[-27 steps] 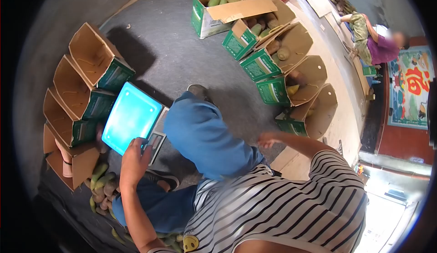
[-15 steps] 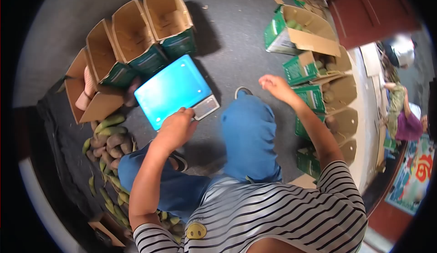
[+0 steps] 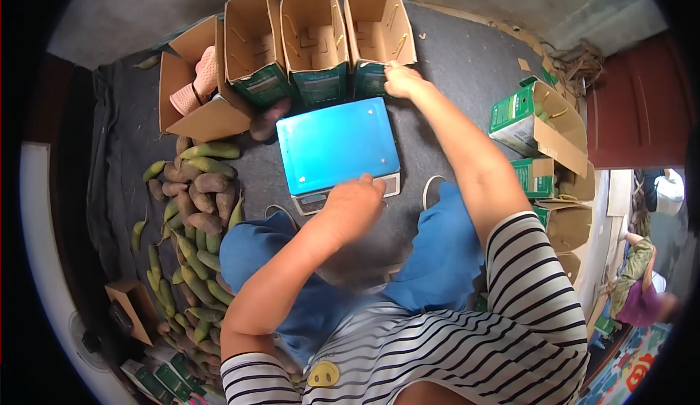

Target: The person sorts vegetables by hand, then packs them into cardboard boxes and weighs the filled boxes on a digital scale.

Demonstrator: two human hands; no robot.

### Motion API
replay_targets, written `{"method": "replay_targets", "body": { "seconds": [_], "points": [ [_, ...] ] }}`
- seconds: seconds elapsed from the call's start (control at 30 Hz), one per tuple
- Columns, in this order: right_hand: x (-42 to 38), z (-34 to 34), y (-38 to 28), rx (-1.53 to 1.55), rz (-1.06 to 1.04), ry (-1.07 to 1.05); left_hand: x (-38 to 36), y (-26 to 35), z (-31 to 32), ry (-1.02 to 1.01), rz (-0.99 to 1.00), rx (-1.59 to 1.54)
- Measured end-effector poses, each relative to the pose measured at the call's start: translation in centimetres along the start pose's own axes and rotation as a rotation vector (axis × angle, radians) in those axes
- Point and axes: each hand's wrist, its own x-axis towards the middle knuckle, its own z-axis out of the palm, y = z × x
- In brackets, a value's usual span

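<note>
While your left hand (image 3: 354, 201) curls onto the scale (image 3: 337, 146) at centre, steadying it, your right hand (image 3: 401, 80) fingers the upper-centre box (image 3: 375, 29), grip unclear.

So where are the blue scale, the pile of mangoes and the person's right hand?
blue scale (image 3: 337, 145), head view, middle of its blue platform.
pile of mangoes (image 3: 195, 215), head view, centre of the heap.
right hand (image 3: 402, 82), head view, back of the hand.

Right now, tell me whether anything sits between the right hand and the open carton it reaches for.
Nothing visible does. The right hand already touches the lower front edge of the rightmost upright carton. The blue scale, under the left hand, lies nearer the person, off that path.
</note>
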Motion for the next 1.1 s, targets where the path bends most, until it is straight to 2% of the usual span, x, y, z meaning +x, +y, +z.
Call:
{"method": "replay_targets", "body": {
  "seconds": [0.07,0.13,0.2,0.27,0.33,0.4,0.53,0.63,0.73,0.77,0.83,0.97,1.0,1.03,1.07,1.1],
  "points": [
    [-1.3,-4.1,1.0,-0.030,0.052,-0.058,-0.2,-0.3,0.2,0.034,0.015,-0.002],
    [-2.5,-5.3,5.3,-0.076,0.028,0.077,-0.5,0.2,0.0,0.032,0.022,-0.006],
    [-5.4,-5.2,9.3,-0.040,-0.152,0.277,-0.4,0.4,0.0,0.006,0.030,0.001],
    [-10.7,-6.3,9.4,0.023,-0.086,0.122,-0.2,0.5,0.1,0.004,0.032,0.006],
    [-16.3,-4.7,11.1,0.079,-0.162,0.215,0.0,0.5,0.6,0.011,0.029,0.008],
    [-22.0,-2.8,13.2,0.119,-0.201,0.220,0.0,0.4,1.0,0.007,0.033,0.020],
    [-33.4,0.3,16.0,0.146,-0.015,0.080,-0.2,0.7,1.0,-0.005,0.041,0.047],
    [-38.8,0.4,17.3,0.244,0.015,-0.003,-0.6,1.1,1.2,-0.013,0.044,0.062],
    [-38.6,-1.5,17.1,-0.164,0.316,-0.151,-0.8,1.3,1.4,-0.024,0.059,0.081],
    [-37.5,-1.3,16.8,-0.080,0.381,0.013,-0.8,1.3,1.4,-0.022,0.059,0.081],
    [-34.1,-0.4,16.3,0.202,0.295,0.178,-0.9,1.3,1.6,-0.023,0.072,0.084],
    [-26.0,5.1,14.2,0.334,0.340,0.443,-0.9,0.0,2.6,0.068,0.112,0.045],
    [-24.0,6.2,14.8,0.353,0.327,0.504,-0.9,0.2,1.9,0.004,0.061,0.004],
    [-22.7,5.1,15.5,0.506,0.446,0.158,-0.5,-0.7,2.8,0.047,0.095,0.039],
    [-21.8,5.2,15.7,0.450,0.363,0.207,-0.2,-0.9,2.7,-0.037,0.063,0.055],
    [-21.6,5.1,16.5,0.554,0.393,0.160,0.0,-1.3,2.9,-0.016,0.084,0.054]
  ]
}}
